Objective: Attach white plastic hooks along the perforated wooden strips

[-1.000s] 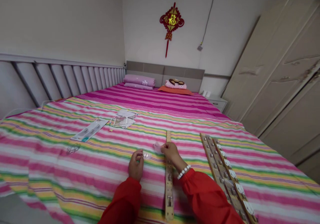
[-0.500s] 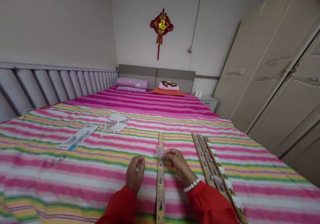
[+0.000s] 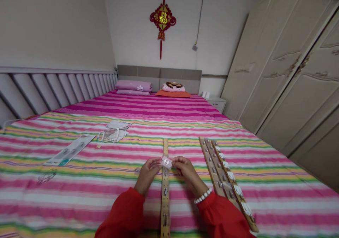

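Observation:
Both my hands pinch a small clear plastic packet [image 3: 166, 162] with a small metal part inside, held just above a long wooden strip [image 3: 165, 192] that lies on the striped bedspread [image 3: 106, 195]. My left hand [image 3: 147, 174] grips the packet's left edge and my right hand [image 3: 185, 169] its right edge; the right wrist wears a white bead bracelet. The strip carries several metal fittings along its length. Both arms are in red sleeves.
Two more wooden strips [image 3: 225, 176] with metal fittings and white tags lie to the right. A long flat package [image 3: 69, 150], a pile of clear packets [image 3: 113, 132] and a crumpled clear wrapper [image 3: 46, 177] lie to the left. A cream wardrobe [image 3: 291, 71] stands at right; pillows [image 3: 134, 86] lie by the headboard.
My left hand has moved right and joined my right hand on the small packet, which is now held over the strip by both hands. The view has shifted a little.

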A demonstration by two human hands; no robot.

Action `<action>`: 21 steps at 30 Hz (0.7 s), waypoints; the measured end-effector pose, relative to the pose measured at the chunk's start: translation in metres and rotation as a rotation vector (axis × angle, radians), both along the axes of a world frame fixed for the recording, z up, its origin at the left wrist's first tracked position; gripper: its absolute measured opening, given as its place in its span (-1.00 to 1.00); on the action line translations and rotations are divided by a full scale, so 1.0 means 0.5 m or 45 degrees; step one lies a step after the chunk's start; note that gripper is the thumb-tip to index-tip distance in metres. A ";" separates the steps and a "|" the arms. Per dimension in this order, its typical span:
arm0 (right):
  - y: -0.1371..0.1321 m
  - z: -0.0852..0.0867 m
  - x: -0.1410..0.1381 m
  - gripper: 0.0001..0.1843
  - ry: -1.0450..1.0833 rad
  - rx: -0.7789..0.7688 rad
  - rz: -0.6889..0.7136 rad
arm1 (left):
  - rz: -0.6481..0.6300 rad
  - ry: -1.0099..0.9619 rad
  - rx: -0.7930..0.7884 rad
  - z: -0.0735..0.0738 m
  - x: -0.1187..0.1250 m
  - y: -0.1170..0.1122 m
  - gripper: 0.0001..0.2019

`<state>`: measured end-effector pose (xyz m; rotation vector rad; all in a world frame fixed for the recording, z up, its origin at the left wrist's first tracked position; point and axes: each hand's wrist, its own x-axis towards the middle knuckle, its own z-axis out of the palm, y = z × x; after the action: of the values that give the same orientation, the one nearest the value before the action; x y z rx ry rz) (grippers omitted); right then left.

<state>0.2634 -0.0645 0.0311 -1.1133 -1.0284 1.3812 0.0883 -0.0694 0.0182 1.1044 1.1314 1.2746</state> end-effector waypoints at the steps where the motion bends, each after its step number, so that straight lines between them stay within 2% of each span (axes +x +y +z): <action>1: 0.003 -0.002 0.001 -0.87 -0.024 0.007 0.003 | 0.018 0.014 -0.011 0.003 0.001 0.003 -0.59; 4: 0.013 0.001 0.007 -0.89 -0.119 0.068 0.036 | 0.018 0.105 -0.004 0.019 0.001 0.016 -0.64; 8: 0.028 0.024 0.014 -0.92 -0.229 0.231 0.116 | -0.173 0.193 0.152 0.039 0.004 0.040 -0.71; 11: 0.045 0.039 0.016 -0.92 -0.253 0.283 0.164 | -0.258 0.225 0.168 0.046 0.007 0.056 -0.73; 13: 0.059 0.041 0.018 -0.87 -0.237 0.278 0.116 | -0.276 0.235 0.155 0.046 0.008 0.069 -0.73; 17: 0.087 0.020 0.015 -0.75 -0.128 0.171 -0.146 | -0.150 0.104 0.006 0.039 0.015 0.098 -0.72; 21: 0.106 -0.014 -0.002 -0.70 0.018 0.003 -0.108 | -0.011 -0.083 -0.123 0.020 0.037 0.129 -0.74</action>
<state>0.2622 -0.0117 0.0242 -1.1315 -0.9617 1.3183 0.1066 -0.0049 0.0283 0.9890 1.1266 1.2281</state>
